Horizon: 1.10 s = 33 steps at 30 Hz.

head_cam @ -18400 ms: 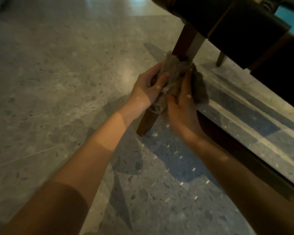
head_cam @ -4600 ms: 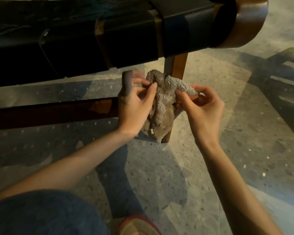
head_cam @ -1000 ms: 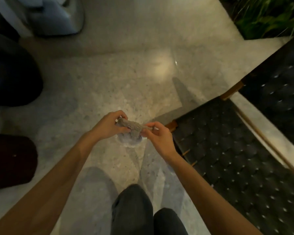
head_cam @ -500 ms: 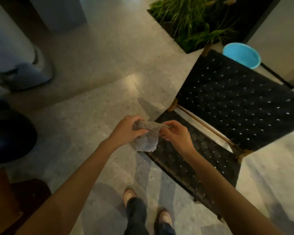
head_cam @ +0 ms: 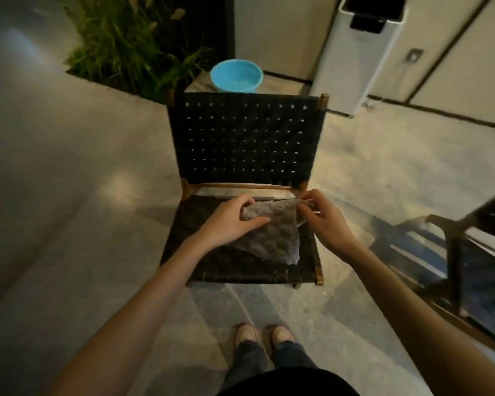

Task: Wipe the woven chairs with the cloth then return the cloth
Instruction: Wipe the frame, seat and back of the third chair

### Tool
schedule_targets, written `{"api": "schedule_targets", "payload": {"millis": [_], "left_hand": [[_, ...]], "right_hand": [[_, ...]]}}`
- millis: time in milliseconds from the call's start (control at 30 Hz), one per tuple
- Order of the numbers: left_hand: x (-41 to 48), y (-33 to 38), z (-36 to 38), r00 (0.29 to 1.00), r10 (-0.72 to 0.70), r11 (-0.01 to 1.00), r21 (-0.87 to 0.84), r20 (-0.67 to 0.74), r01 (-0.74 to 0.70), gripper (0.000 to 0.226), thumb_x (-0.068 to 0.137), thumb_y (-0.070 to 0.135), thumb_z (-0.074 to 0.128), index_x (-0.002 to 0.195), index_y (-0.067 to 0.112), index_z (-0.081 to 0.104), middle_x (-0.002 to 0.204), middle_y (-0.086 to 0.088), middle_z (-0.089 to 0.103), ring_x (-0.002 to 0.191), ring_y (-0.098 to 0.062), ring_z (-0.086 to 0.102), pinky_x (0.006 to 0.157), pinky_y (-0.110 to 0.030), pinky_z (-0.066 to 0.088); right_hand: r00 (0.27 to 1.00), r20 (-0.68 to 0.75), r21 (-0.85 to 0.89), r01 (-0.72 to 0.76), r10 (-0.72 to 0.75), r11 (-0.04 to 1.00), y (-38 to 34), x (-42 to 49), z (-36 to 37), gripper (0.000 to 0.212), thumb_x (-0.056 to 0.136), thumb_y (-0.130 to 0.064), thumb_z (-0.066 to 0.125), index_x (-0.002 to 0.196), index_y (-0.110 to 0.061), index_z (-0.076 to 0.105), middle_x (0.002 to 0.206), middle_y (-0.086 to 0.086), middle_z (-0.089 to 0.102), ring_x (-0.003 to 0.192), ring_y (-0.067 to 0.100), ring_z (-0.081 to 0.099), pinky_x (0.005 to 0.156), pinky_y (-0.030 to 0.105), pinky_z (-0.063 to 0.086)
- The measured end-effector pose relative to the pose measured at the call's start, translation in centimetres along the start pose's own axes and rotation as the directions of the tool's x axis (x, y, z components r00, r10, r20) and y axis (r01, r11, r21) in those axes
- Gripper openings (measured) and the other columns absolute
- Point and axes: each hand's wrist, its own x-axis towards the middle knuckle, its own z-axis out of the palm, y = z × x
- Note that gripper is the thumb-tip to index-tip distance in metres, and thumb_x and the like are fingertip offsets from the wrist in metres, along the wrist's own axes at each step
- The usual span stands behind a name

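I stand at the chair's front edge. My left hand [head_cam: 232,221] grips one bunched top corner of the cloth [head_cam: 272,232] and my right hand [head_cam: 323,218] pinches the other, spreading it over the woven chair [head_cam: 240,267] seat for a flat wiping face. Behind the backrest sits a blue basin [head_cam: 236,75].

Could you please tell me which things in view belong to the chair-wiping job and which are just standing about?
Part of the job:
cloth, held by left hand and right hand
woven chair
second chair

Just standing about:
blue basin
white bin
plants
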Motion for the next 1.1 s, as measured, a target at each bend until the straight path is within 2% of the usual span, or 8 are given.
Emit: {"api": "schedule_targets", "payload": {"millis": [100, 267, 433, 567, 733, 833, 933, 1100], "left_hand": [[2.7, 3.2, 2.4, 0.99, 0.086, 0.995, -0.061, 0.11, -0.079, 0.025, 0.086, 0.039, 0.064, 0.107, 0.03, 0.054, 0.107, 0.017, 0.054, 0.103, 0.005, 0.05, 0.072, -0.006, 0.042], [7.0, 9.9, 8.8, 0.962, 0.137, 0.985, -0.132, 0.237, -0.108, 0.023, 0.089, 0.031, 0.063, 0.109, 0.032, 0.051, 0.107, 0.016, 0.05, 0.096, 0.006, 0.047, 0.064, -0.003, 0.041], [10.3, 15.7, 17.1, 0.911, 0.231, 0.973, -0.103, 0.341, -0.208, 0.028, 0.091, 0.021, 0.062, 0.117, 0.025, 0.054, 0.117, 0.005, 0.05, 0.116, -0.014, 0.05, 0.078, -0.006, 0.041], [11.5, 21.0, 23.8, 0.858, 0.298, 0.948, -0.029, 0.418, -0.316, 0.036, 0.09, 0.034, 0.062, 0.123, 0.03, 0.049, 0.121, 0.007, 0.039, 0.123, -0.013, 0.035, 0.103, -0.03, 0.031], [12.3, 26.8, 32.9, 0.684, 0.293, 0.944, -0.086, 0.668, -0.319, 0.067, 0.078, 0.042, 0.073, 0.134, 0.028, 0.04, 0.129, 0.008, 0.05, 0.116, -0.008, 0.049, 0.09, -0.023, 0.043], [13.6, 29.1, 37.5, 0.701, 0.301, 0.932, -0.045, 0.647, -0.359, 0.075, 0.076, 0.029, 0.077, 0.137, 0.028, 0.034, 0.132, 0.004, 0.052, 0.116, -0.013, 0.053, 0.093, -0.027, 0.047], [14.8, 31.9, 41.6, 0.728, 0.324, 0.93, -0.064, 0.604, -0.361, 0.055, 0.088, 0.011, 0.062, 0.135, 0.023, 0.037, 0.13, -0.005, 0.055, 0.116, -0.019, 0.056, 0.095, -0.033, 0.05], [18.2, 35.3, 46.7, 0.739, 0.295, 0.927, 0.004, 0.605, -0.374, 0.029, 0.099, 0.011, 0.039, 0.125, 0.024, 0.042, 0.115, -0.004, 0.058, 0.102, -0.018, 0.059, 0.073, -0.024, 0.053]], "right_hand": [[0.982, -0.166, 0.006, -0.093, 0.092, 0.996, 2.0, -2.9, -4.5, 0.01, 0.101, -0.025, 0.044, 0.105, -0.021, 0.052, 0.098, -0.003, 0.062, 0.085, 0.007, 0.06, 0.064, 0.015, 0.043], [0.9, -0.392, 0.061, -0.18, 0.189, 0.982, 5.7, -7.8, -11.1, 0.014, 0.101, -0.024, 0.042, 0.105, -0.015, 0.051, 0.097, 0.003, 0.061, 0.092, 0.022, 0.061, 0.08, 0.04, 0.053], [0.816, -0.524, 0.177, -0.178, 0.246, 0.968, 9.7, -12.3, -16.8, 0.012, 0.1, -0.022, 0.044, 0.108, -0.016, 0.05, 0.097, -0.007, 0.059, 0.092, 0.005, 0.06, 0.078, 0.024, 0.052], [0.741, -0.603, 0.256, -0.173, 0.296, 0.951, 13.4, -14.6, -21.8, 0.012, 0.099, -0.019, 0.047, 0.108, -0.013, 0.052, 0.094, -0.011, 0.057, 0.083, -0.015, 0.057, 0.067, 0.009, 0.048], [0.673, -0.638, 0.319, -0.213, 0.375, 0.924, 19.4, -15.7, -28.4, 0.016, 0.098, -0.024, 0.049, 0.11, -0.014, 0.053, 0.096, -0.009, 0.057, 0.091, 0.005, 0.059, 0.076, 0.024, 0.054], [0.662, -0.633, 0.35, -0.217, 0.401, 0.911, 22.3, -16.1, -32.5, 0.018, 0.097, -0.026, 0.051, 0.111, -0.016, 0.054, 0.098, -0.011, 0.057, 0.093, 0.007, 0.059, 0.074, 0.022, 0.055], [0.692, -0.595, 0.361, -0.225, 0.409, 0.905, 25.5, -17.0, -36.5, 0.02, 0.093, -0.025, 0.057, 0.112, -0.017, 0.055, 0.101, -0.008, 0.059, 0.094, 0.006, 0.061, 0.071, 0.016, 0.054], [0.768, -0.374, 0.536, -0.278, 0.519, 0.797, 30.3, -19.0, -42.0, 0.048, 0.079, -0.008, 0.074, 0.122, -0.014, 0.052, 0.108, 0.005, 0.064, 0.097, 0.017, 0.066, 0.078, 0.029, 0.058]]}}
